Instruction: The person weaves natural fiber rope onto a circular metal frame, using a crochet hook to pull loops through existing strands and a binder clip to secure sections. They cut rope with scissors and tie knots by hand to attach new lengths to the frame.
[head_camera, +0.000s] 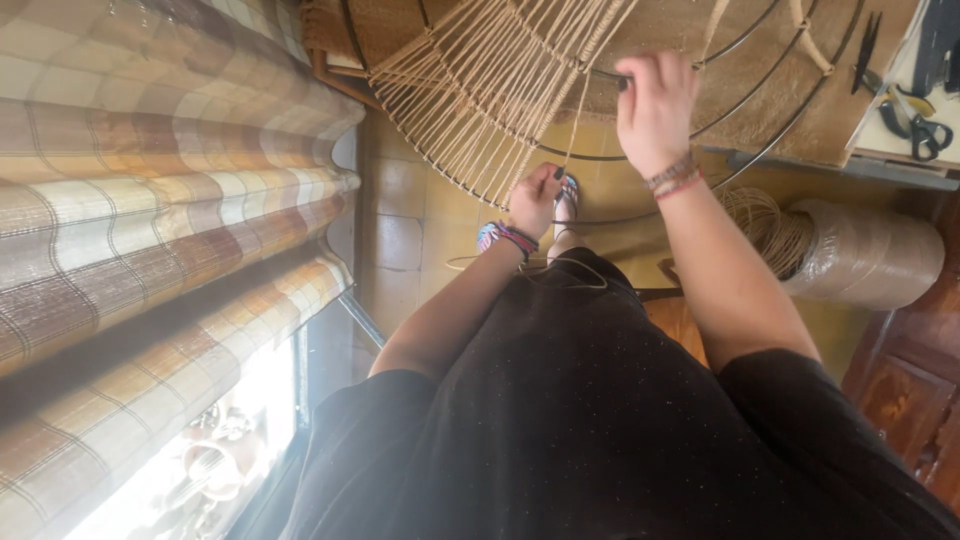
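Hands (655, 105) gripping cord (575, 130) at frame (560, 155) rim

The cord (480, 90) strung on the frame (760, 120) is pale tan; the frame's wires are dark, near black. The blind (150, 200) on the left is checked in cream, tan and brown, with thin dark lines. The floor (410, 220) tiles are dull yellow. The dress (600, 420) is black with fine light specks. Both wrists wear bands: the left (505, 237) blue, pink and white, the right (672, 178) red and brown. The roll (870, 255) at right is beige, and the scissors (925, 130) have dark green handles.
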